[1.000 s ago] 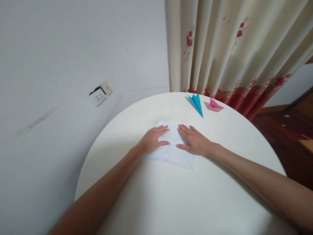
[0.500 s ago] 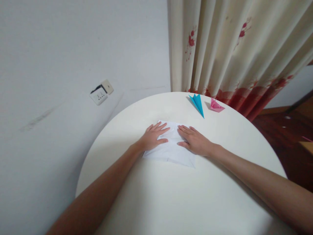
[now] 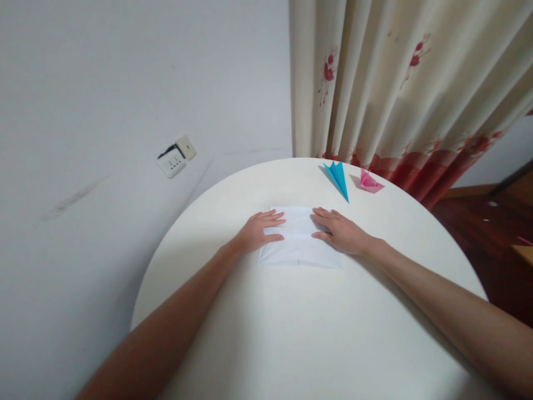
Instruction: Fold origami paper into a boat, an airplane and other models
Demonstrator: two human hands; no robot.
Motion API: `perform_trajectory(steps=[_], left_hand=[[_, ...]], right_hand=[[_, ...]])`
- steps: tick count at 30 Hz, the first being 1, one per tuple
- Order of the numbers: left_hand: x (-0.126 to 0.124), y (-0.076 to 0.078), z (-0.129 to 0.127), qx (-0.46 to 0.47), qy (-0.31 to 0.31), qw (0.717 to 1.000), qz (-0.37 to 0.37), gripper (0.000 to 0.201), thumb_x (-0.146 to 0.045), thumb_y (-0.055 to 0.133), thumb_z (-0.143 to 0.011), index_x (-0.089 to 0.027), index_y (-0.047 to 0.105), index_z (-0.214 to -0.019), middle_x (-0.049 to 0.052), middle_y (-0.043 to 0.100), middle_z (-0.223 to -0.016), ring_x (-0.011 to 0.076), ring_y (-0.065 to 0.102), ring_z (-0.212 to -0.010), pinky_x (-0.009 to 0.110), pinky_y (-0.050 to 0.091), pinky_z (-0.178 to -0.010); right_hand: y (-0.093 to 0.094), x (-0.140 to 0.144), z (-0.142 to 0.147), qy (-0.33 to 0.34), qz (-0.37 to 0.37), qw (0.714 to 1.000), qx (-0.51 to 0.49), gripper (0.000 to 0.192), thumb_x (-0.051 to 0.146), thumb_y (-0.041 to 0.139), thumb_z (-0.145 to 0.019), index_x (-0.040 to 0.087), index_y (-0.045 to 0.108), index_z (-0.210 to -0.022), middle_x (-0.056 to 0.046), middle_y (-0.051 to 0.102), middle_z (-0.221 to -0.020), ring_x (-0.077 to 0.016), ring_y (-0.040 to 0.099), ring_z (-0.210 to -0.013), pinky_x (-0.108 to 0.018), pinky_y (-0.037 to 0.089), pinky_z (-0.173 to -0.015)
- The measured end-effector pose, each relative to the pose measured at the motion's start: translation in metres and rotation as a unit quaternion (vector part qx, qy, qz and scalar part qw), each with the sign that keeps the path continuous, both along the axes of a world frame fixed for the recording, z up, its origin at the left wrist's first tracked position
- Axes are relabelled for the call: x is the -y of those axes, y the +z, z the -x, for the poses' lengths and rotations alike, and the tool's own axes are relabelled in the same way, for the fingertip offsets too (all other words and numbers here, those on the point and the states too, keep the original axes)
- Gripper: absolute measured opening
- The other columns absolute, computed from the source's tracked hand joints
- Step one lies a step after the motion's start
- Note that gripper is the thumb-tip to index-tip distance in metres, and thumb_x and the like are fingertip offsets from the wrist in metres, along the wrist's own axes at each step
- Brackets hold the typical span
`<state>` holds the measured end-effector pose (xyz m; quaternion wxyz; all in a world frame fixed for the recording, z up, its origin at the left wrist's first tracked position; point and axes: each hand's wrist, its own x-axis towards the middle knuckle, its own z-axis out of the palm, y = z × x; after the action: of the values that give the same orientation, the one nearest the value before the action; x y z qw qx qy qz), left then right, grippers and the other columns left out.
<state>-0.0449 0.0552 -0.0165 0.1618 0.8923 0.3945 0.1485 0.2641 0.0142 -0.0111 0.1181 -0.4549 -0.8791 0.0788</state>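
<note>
A creased sheet of white paper [image 3: 297,244] lies on the round white table, with fold lines across it and a short mark at the middle of its near edge. My left hand [image 3: 262,230] rests on the paper's left side, palm down, fingers spread. On the right side lies my right hand [image 3: 335,229], also palm down, its thumb apart from the fingers. Both hands touch the paper without gripping it. The side edges of the sheet are partly hidden under the hands.
Near the far edge of the table [image 3: 250,333] lie a blue paper plane [image 3: 337,179] and a pink folded paper boat [image 3: 370,182]. Behind stands a cream curtain [image 3: 375,83] with red flowers. A wall socket [image 3: 171,162] is at the left.
The paper has turned slightly counterclockwise, so its near edge now lies almost level. My right hand has shifted a little to the right and away from me; both hands stay on the sheet.
</note>
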Motion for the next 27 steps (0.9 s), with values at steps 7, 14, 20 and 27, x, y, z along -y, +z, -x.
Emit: perform_trajectory(steps=[7, 14, 20, 27], left_hand=[[-0.001, -0.002, -0.004, 0.126, -0.001, 0.992, -0.025, 0.025, -0.042, 0.061, -0.094, -0.027, 0.081, -0.099, 0.006, 0.073, -0.126, 0.0263, 0.062, -0.128, 0.05, 0.043, -0.112], [0.017, 0.018, -0.019, 0.25, 0.059, 0.957, -0.135, 0.019, -0.032, 0.062, -0.096, -0.027, 0.081, -0.094, 0.004, 0.079, -0.106, 0.0238, 0.071, -0.109, 0.048, 0.047, -0.107], [0.031, 0.031, -0.028, 0.307, 0.057, 0.934, -0.171, 0.018, -0.027, 0.063, -0.095, -0.025, 0.081, -0.095, 0.004, 0.08, -0.099, 0.0213, 0.073, -0.099, 0.04, 0.054, -0.095], [0.041, 0.037, -0.036, 0.368, 0.06, 0.919, -0.129, 0.02, -0.024, 0.062, -0.094, -0.022, 0.081, -0.088, 0.005, 0.08, -0.094, 0.0198, 0.073, -0.09, 0.036, 0.056, -0.088]], right_hand=[[0.003, 0.001, -0.001, -0.01, -0.021, 0.993, -0.112, 0.034, 0.038, 0.058, -0.098, 0.022, 0.072, -0.124, -0.01, 0.065, -0.138, -0.0286, 0.058, -0.132, -0.046, 0.047, -0.109], [0.007, -0.005, -0.003, -0.064, -0.107, 0.94, -0.317, 0.028, 0.041, 0.059, -0.097, 0.021, 0.079, -0.095, -0.011, 0.077, -0.103, -0.0284, 0.07, -0.097, -0.044, 0.054, -0.091], [0.019, 0.002, -0.002, -0.024, -0.11, 0.907, -0.405, 0.029, 0.041, 0.057, -0.099, 0.022, 0.078, -0.094, -0.009, 0.078, -0.097, -0.0244, 0.07, -0.092, -0.038, 0.053, -0.085], [0.024, 0.006, 0.001, 0.01, -0.054, 0.89, -0.452, 0.029, 0.044, 0.059, -0.098, 0.022, 0.078, -0.093, -0.009, 0.076, -0.097, -0.0235, 0.069, -0.091, -0.036, 0.051, -0.082]])
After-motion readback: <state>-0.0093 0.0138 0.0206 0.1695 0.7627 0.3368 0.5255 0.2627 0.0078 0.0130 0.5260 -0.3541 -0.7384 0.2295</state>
